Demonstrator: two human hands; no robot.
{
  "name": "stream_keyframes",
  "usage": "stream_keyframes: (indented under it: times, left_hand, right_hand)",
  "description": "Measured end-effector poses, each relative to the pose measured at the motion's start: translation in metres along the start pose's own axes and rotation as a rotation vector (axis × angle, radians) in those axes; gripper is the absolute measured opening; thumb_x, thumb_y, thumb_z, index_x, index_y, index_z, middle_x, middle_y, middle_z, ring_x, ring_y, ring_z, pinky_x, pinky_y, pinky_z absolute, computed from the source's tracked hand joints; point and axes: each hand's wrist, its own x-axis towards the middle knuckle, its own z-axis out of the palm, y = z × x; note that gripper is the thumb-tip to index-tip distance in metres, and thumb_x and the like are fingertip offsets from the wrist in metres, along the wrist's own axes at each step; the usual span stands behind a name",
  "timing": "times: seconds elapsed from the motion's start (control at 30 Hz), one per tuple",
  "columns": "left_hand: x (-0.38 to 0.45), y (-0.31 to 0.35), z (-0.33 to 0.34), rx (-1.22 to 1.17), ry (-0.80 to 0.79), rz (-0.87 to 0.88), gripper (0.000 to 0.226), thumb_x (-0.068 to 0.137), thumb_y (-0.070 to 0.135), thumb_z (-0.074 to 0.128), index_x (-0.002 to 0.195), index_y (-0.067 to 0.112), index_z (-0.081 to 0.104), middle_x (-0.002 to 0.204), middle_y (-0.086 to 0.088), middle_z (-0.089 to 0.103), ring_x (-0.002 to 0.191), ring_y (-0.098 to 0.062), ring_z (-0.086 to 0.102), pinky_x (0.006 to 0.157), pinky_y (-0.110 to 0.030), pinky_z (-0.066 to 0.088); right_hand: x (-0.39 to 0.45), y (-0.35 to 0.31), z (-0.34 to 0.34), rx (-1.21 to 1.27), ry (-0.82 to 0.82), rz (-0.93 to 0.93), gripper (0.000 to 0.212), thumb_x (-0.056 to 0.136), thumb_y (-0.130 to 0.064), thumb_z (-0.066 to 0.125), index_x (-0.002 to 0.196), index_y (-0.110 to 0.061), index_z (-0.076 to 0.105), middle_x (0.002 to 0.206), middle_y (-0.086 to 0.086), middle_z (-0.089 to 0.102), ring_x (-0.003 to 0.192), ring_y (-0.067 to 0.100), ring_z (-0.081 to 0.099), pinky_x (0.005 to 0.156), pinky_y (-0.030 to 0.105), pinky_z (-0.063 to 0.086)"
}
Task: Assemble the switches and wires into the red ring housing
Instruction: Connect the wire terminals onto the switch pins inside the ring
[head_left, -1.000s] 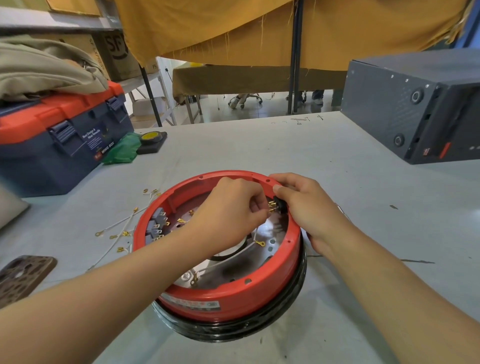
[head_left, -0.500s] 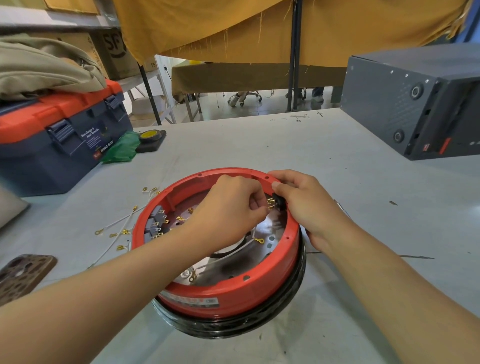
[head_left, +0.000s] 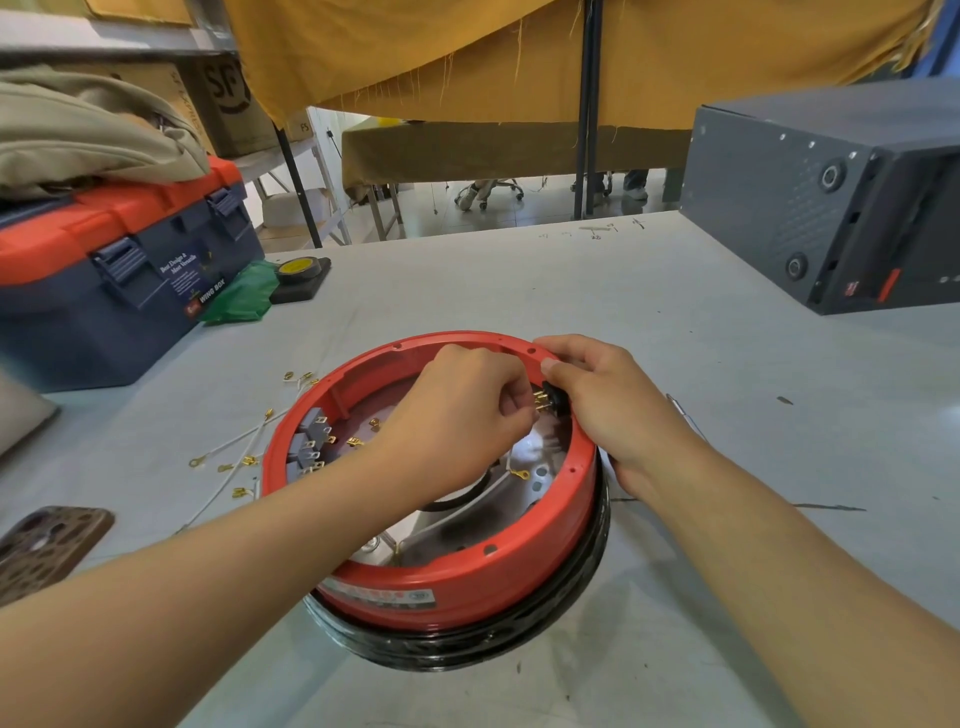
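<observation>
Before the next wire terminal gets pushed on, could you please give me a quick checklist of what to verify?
1. Red ring housing sits flat on the table: ok.
2. Right hand steadies the black switch at the rim: ok.
3. Left hand pinches at the switch's brass tabs: ok.
4. Terminal fully seated: cannot tell, fingers hide it.
5. Spare wires within reach: ok.

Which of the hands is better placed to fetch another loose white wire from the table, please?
Probably the left hand: the loose white wires lie on its side of the red ring housing, while the right hand steadies the small black switch.
</observation>
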Motion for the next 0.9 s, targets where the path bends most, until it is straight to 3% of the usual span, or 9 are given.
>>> stream_keyframes:
  times: [0.43,0.67,0.9]
  left_hand:
    - [0.0054,0.0032,0.0005,0.096,0.008,0.086,0.014,0.082,0.011,0.061,0.069,0.016,0.063,0.059,0.011,0.053,0.059,-0.009,0.049,0.058,-0.024,0.038]
    - [0.0069,0.0069,0.0031,0.121,0.011,0.094,0.013,0.082,0.012,0.059,0.07,0.015,0.061,0.066,0.002,0.06,0.067,-0.02,0.055,0.064,-0.036,0.044]
    - [0.0052,0.0031,0.0044,0.058,0.013,0.073,0.008,0.081,0.01,0.061,0.075,0.013,0.065,0.072,0.001,0.065,0.07,-0.015,0.059,0.069,-0.035,0.048]
  right_hand:
    - [0.0006,0.0023,0.0019,0.022,0.01,-0.012,0.032,0.094,-0.006,0.042,0.112,-0.016,0.066,0.105,0.006,0.069,0.102,0.024,0.064,0.097,0.045,0.048]
    - [0.0006,0.0041,0.0046,0.039,0.046,-0.005,0.038,0.091,-0.003,0.037,0.101,-0.023,0.067,0.104,0.009,0.07,0.103,0.027,0.063,0.096,0.045,0.048]
    - [0.0009,0.0024,0.0015,0.003,0.011,-0.006,0.038,0.09,-0.003,0.037,0.11,-0.017,0.066,0.105,0.012,0.069,0.103,0.03,0.063,0.094,0.044,0.05]
